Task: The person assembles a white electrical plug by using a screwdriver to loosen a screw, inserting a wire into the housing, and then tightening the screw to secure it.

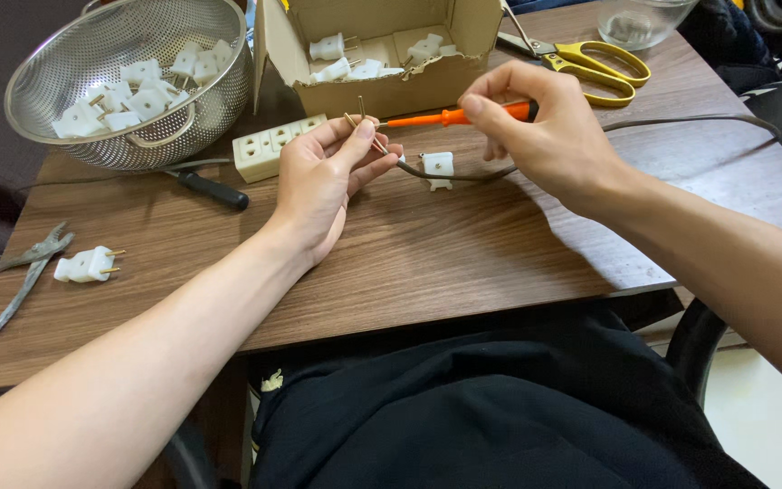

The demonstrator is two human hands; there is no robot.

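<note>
Left hand (328, 181) pinches brass prongs (366, 127) on a cable (681, 120); right hand (545, 127) grips an orange screwdriver (450, 116) above the worktop (427, 263).

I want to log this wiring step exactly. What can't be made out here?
- Head view: the part pinched in the left hand is mostly covered by its fingers.
- Screwdriver tip: too small to see where it touches.
- Glass bowl: cut off by the top edge.
- Cable end: hidden past the table edge.
</note>
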